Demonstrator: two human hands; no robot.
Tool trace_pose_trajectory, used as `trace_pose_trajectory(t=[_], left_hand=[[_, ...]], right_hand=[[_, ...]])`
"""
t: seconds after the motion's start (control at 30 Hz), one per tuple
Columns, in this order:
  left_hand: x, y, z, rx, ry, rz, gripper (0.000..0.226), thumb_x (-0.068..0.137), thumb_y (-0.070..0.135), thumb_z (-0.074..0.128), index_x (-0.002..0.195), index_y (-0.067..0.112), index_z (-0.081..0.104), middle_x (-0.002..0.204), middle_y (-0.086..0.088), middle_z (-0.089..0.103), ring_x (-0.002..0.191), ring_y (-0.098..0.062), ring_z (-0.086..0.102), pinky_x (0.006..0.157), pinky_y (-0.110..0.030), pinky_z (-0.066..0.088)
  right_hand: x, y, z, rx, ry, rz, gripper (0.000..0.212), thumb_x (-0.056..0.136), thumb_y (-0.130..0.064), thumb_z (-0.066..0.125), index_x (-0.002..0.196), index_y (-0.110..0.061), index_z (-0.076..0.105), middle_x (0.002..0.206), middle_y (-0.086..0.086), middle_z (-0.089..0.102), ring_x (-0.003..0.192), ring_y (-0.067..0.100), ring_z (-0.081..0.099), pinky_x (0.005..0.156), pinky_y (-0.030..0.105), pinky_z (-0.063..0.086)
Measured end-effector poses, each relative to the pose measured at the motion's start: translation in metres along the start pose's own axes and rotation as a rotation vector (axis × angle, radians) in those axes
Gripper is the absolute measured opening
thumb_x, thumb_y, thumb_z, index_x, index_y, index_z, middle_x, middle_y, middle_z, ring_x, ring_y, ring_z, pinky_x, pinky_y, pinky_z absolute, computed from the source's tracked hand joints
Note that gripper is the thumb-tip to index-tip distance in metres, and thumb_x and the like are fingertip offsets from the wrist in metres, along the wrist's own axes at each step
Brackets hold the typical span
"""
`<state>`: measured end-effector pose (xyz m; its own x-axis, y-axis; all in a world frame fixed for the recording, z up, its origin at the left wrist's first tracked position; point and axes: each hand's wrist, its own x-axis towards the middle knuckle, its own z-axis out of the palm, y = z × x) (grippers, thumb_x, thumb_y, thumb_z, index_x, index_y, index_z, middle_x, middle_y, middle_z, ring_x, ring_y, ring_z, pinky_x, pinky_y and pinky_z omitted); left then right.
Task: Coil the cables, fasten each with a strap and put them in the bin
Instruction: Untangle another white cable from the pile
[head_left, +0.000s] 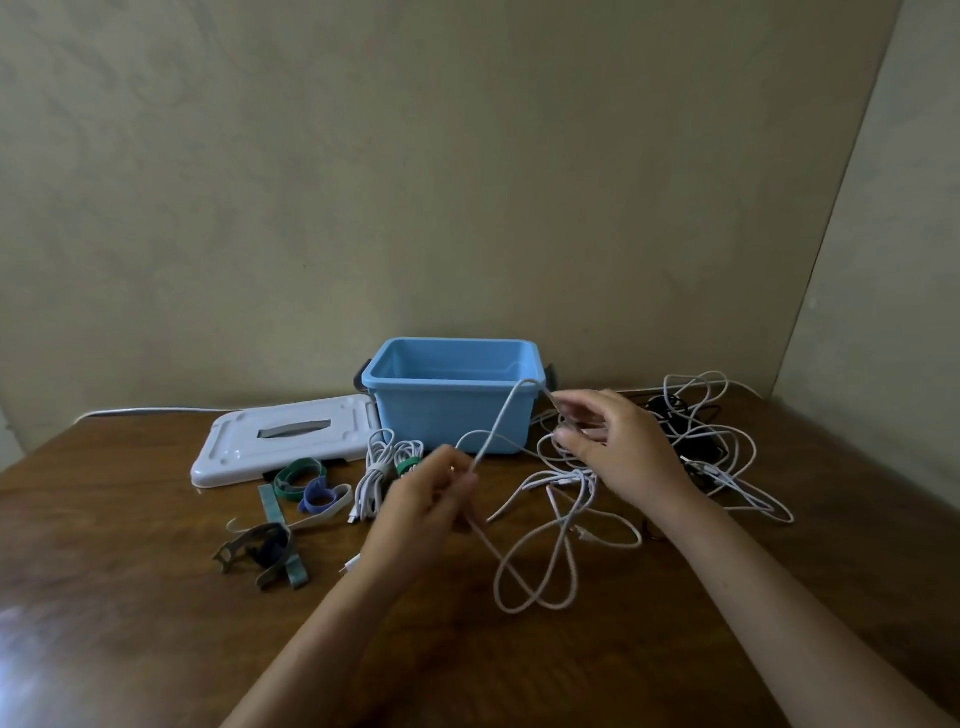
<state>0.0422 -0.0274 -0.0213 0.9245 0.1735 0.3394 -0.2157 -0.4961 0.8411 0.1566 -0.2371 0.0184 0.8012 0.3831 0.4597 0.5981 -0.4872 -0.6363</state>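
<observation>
While both hands work in front of it, the blue bin (451, 400) stands open at the back of the tabletop (156, 597), and I see nothing in the part of its inside that shows. Its white lid (280, 441) lies flat just to its left. I can read no writing or brand on anything.

My left hand (426, 499) pinches a white cable (524, 566) between curled fingers; my right hand (618, 447) holds the same cable higher up, fingers bent round it near the bin's front right corner. Between the hands the cable runs up and to the right, arching in front of the bin wall; below the left hand it drops into long loose loops that lie toward me on the wood.

One coiled white cable (382, 475), bound with a green strap, lies in front of the bin. Loose straps (306, 488), green, blue and grey, lie left of it. A tangle of cables (711, 441), white and black, lies at right.
</observation>
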Motion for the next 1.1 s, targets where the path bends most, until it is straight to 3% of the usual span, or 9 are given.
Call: trace_pose_trajectory(t=[0.07, 0.2, 0.3, 0.43, 0.57, 0.67, 0.8, 0.9, 1.1], left_hand=[[0.003, -0.002, -0.010, -0.004, 0.085, -0.038, 0.007, 0.101, 0.014, 0.056, 0.095, 0.017, 0.059, 0.082, -0.009, 0.069, 0.068, -0.011, 0.071, 0.059, -0.019, 0.055], [0.006, -0.008, -0.016, 0.030, 0.122, -0.096, 0.004, 0.100, 0.020, 0.058, 0.097, 0.023, 0.059, 0.081, -0.008, 0.069, 0.067, -0.015, 0.071, 0.056, -0.021, 0.056], [0.006, -0.010, -0.018, 0.039, 0.174, -0.097, 0.005, 0.101, 0.022, 0.057, 0.098, 0.026, 0.058, 0.077, -0.009, 0.067, 0.062, -0.015, 0.069, 0.054, -0.023, 0.056], [0.007, -0.013, -0.021, 0.060, 0.167, -0.128, 0.014, 0.102, 0.024, 0.055, 0.114, 0.031, 0.053, 0.080, -0.007, 0.069, 0.064, -0.012, 0.070, 0.057, -0.026, 0.059], [0.006, -0.014, -0.018, 0.062, 0.158, -0.127, 0.029, 0.103, 0.021, 0.052, 0.125, 0.032, 0.037, 0.086, -0.005, 0.072, 0.068, -0.012, 0.073, 0.058, -0.026, 0.060], [0.004, -0.011, -0.017, 0.052, 0.153, -0.093, 0.026, 0.105, 0.016, 0.047, 0.118, 0.033, 0.032, 0.089, -0.008, 0.071, 0.066, -0.016, 0.073, 0.058, -0.031, 0.062], [0.004, -0.012, -0.015, 0.111, 0.077, -0.103, 0.023, 0.105, 0.013, 0.045, 0.115, 0.034, 0.043, 0.092, -0.005, 0.069, 0.066, -0.017, 0.073, 0.059, -0.035, 0.063], [0.005, -0.012, -0.013, 0.151, 0.043, -0.094, 0.017, 0.105, 0.017, 0.048, 0.112, 0.032, 0.052, 0.090, -0.001, 0.070, 0.070, -0.014, 0.072, 0.064, -0.036, 0.063], [0.005, -0.009, -0.014, 0.195, 0.186, 0.023, 0.017, 0.102, 0.044, 0.047, 0.103, 0.033, 0.060, 0.118, 0.014, 0.051, 0.109, -0.004, 0.053, 0.085, -0.021, 0.048]], right_hand=[[-0.012, 0.005, -0.008, -0.109, -0.028, 0.062, 0.040, 0.092, -0.029, 0.074, 0.128, -0.032, 0.057, 0.118, -0.011, 0.057, 0.109, 0.006, 0.058, 0.092, 0.030, 0.054], [-0.039, 0.004, -0.016, -0.203, -0.214, 0.111, 0.015, 0.093, -0.046, 0.067, 0.094, -0.033, 0.060, 0.089, -0.008, 0.063, 0.079, 0.006, 0.060, 0.066, 0.022, 0.046], [-0.048, 0.000, -0.015, -0.211, -0.479, 0.155, 0.015, 0.087, -0.053, 0.071, 0.091, -0.041, 0.064, 0.095, -0.015, 0.068, 0.089, 0.001, 0.063, 0.076, 0.025, 0.051], [-0.050, -0.001, -0.008, -0.310, -0.586, 0.180, 0.033, 0.084, -0.037, 0.081, 0.102, -0.046, 0.055, 0.122, -0.021, 0.058, 0.116, 0.000, 0.051, 0.092, 0.028, 0.047], [-0.047, 0.004, -0.003, -0.420, -0.565, 0.162, 0.039, 0.090, -0.023, 0.076, 0.110, -0.043, 0.049, 0.113, -0.022, 0.060, 0.107, -0.001, 0.051, 0.085, 0.024, 0.042], [-0.044, 0.007, -0.002, -0.492, -0.523, 0.097, 0.032, 0.092, -0.025, 0.072, 0.100, -0.046, 0.049, 0.100, -0.020, 0.065, 0.103, -0.001, 0.055, 0.090, 0.025, 0.041], [-0.040, 0.012, -0.016, -0.226, -0.353, 0.114, 0.024, 0.097, -0.019, 0.065, 0.102, -0.041, 0.062, 0.104, -0.020, 0.065, 0.099, -0.006, 0.060, 0.089, 0.024, 0.052], [-0.033, 0.013, -0.030, -0.100, -0.146, 0.035, 0.023, 0.099, -0.016, 0.063, 0.098, -0.039, 0.068, 0.105, -0.020, 0.063, 0.099, -0.007, 0.059, 0.086, 0.019, 0.047], [-0.009, -0.019, -0.049, -0.065, -0.044, -0.175, 0.026, 0.092, -0.008, 0.071, 0.090, -0.034, 0.075, 0.094, -0.018, 0.064, 0.094, -0.007, 0.062, 0.076, 0.007, 0.046]])
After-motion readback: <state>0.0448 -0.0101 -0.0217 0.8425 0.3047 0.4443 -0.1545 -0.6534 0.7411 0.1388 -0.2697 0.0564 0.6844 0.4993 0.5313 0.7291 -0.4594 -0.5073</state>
